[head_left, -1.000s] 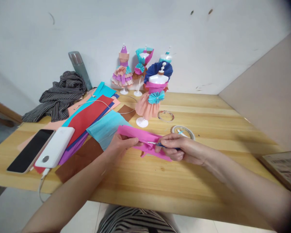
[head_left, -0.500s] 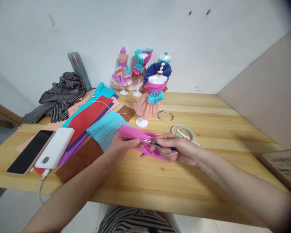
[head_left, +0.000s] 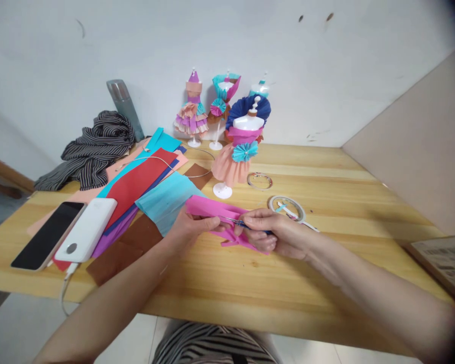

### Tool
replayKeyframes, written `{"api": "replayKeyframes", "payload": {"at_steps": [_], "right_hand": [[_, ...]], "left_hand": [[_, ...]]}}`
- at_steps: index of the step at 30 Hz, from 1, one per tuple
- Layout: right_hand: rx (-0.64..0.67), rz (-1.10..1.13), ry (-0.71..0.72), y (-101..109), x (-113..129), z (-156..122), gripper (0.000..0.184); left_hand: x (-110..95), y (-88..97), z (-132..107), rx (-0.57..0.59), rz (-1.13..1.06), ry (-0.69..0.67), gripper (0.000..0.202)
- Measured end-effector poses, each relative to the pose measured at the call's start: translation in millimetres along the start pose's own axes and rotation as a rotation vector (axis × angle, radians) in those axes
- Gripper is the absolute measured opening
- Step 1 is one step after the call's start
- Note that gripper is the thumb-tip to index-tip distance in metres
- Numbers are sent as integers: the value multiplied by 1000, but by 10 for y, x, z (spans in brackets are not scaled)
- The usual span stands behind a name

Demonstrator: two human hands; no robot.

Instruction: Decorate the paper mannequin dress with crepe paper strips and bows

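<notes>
My left hand (head_left: 191, 227) pinches a piece of bright pink crepe paper (head_left: 208, 206) above the front of the table. In my right hand (head_left: 265, 230) is a small pair of scissors with dark blue handles (head_left: 246, 225). The metal blades point left and lie against the pink paper, close to my left thumb. Part of the paper hangs below and beyond my right fingers. Just behind the paper stands a small white dress form (head_left: 247, 122) wearing a pink top, a peach pleated skirt and a light blue paper rosette (head_left: 244, 151).
Several smaller dressed forms (head_left: 191, 108) stand by the wall. Rolls of tape (head_left: 286, 208) lie right of centre. On the left are coloured paper sheets (head_left: 136, 184), a power bank (head_left: 85, 230) with cables, a phone (head_left: 47, 235), striped cloth (head_left: 98, 146) and a bottle (head_left: 126, 106).
The hands, scissors and pink paper hold nearly the same place. The view has shifted very slightly; nothing else visibly moves.
</notes>
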State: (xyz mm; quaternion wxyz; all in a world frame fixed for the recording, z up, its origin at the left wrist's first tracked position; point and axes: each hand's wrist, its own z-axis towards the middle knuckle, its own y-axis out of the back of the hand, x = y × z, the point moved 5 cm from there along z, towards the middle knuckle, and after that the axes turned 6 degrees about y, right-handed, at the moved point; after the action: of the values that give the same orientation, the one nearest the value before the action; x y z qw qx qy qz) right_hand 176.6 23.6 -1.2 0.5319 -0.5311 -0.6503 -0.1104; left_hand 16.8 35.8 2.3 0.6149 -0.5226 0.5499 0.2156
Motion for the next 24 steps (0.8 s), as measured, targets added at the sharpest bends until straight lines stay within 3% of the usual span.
{"api": "replayKeyframes", "payload": {"at_steps": [24], "right_hand": [[-19,-18,32,-16,-2,10,32]], "left_hand": [[40,38,11,-19,46,35,30]]}}
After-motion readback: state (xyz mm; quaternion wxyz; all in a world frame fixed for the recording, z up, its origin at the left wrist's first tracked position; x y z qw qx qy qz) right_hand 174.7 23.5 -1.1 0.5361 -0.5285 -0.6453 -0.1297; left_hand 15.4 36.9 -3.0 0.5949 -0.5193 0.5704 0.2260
